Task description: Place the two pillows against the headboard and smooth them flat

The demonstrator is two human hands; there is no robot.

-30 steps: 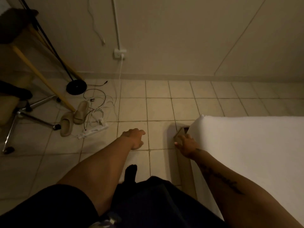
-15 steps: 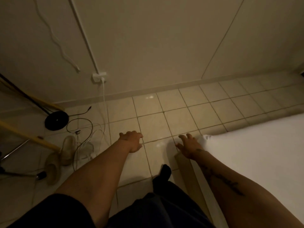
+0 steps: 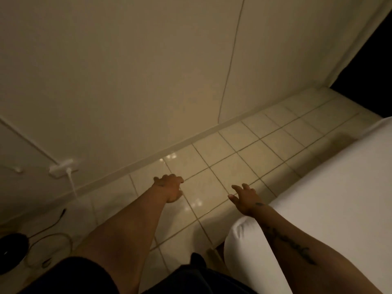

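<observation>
Hands (image 3: 203,193) empty — tattoo script (image 3: 292,245) illegible

The bed (image 3: 331,198) runs off the right and bottom edges, so its full extent cannot be told. The right forearm covers part of its near corner. A round black base (image 3: 11,251) at lower left is cut by the left edge, and what stands on it is out of view. A cable (image 3: 53,236) beside it fades into the dim floor; its ends are unclear. The socket (image 3: 61,167) on the wall is blurred. A dark opening (image 3: 369,58) at upper right shows nothing inside. Both arms leave the frame at the bottom.
</observation>
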